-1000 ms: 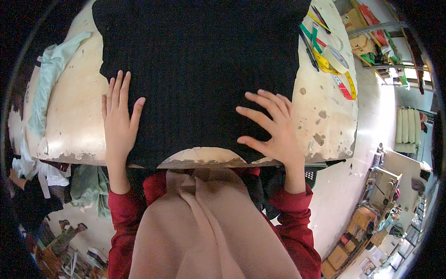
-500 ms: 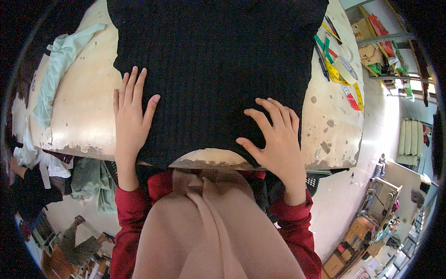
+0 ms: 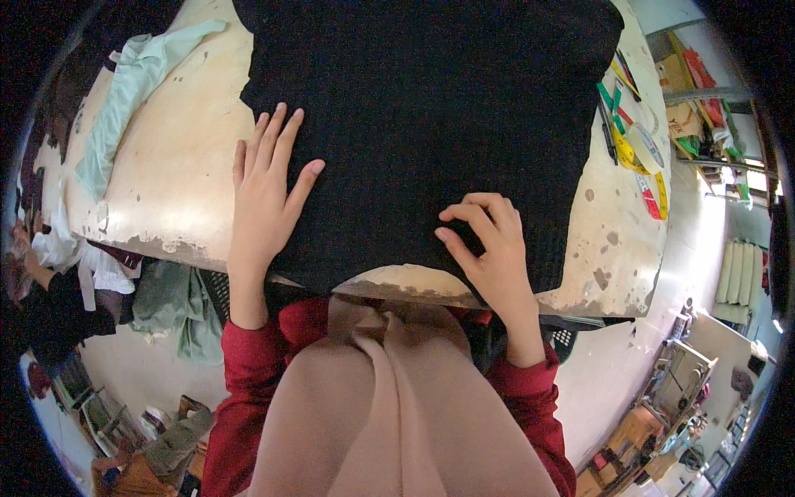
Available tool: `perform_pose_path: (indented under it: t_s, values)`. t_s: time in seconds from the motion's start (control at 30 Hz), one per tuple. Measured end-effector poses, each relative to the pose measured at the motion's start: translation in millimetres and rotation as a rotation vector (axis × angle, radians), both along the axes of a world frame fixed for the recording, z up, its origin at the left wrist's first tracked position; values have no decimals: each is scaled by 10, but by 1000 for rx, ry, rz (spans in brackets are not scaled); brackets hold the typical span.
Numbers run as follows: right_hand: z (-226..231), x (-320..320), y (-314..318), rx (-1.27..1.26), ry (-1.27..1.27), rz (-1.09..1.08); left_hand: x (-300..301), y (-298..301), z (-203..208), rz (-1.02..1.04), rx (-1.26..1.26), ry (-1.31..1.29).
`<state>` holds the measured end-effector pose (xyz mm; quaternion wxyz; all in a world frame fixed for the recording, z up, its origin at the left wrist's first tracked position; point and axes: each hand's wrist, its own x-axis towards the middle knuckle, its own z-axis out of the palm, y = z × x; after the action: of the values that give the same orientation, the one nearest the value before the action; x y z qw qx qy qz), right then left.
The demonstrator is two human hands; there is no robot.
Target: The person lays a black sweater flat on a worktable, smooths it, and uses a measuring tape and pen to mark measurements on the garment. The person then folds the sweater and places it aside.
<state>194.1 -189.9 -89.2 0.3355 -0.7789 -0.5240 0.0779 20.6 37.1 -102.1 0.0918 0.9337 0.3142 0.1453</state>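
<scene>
A large piece of black ribbed fabric [image 3: 422, 116] lies spread over the table, with a curved cut-out in its near edge. My left hand [image 3: 265, 203] rests flat along the fabric's left edge, fingers stretched forward and thumb out to the side. On the near right part of the fabric is my right hand [image 3: 497, 248], its fingers bent. A small gap shows between its thumb tip and index fingertip, and I see no fold of cloth between them. Both hands appear to hold nothing.
The worn pale tabletop [image 3: 182, 149] has a chipped near edge. A pale green cloth strip [image 3: 124, 99] lies at the left. Beside the fabric on the right are a coiled tape measure [image 3: 660, 195], a tape roll [image 3: 644, 147] and pens [image 3: 607, 132]. Crumpled cloths [image 3: 170, 306] hang below left.
My right hand's fingers have curled inward, bringing thumb and index closer together. My left hand remains flat at the fabric's left edge. The whole view has shifted slightly.
</scene>
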Motion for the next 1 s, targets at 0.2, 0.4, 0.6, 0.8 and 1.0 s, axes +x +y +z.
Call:
perform_pose_path:
  t_s: [0.2, 0.4, 0.6, 0.8, 1.0]
  values:
    - [-26, 27, -10, 8, -6, 3, -22, 44, 22, -21, -96, -28]
    - [8, 18, 8, -2, 26, 1, -68, 117, -3, -30, -204, -168]
    - [21, 13, 9, -3, 30, -15, -54, 104, 31, -16, -388, -350]
    - [50, 5, 15, -22, 42, -27, -80, 122, -18, -12, -455, -470]
    - [-8, 17, 10, 7, 48, -25, -80, 118, -18, -12, -454, -482]
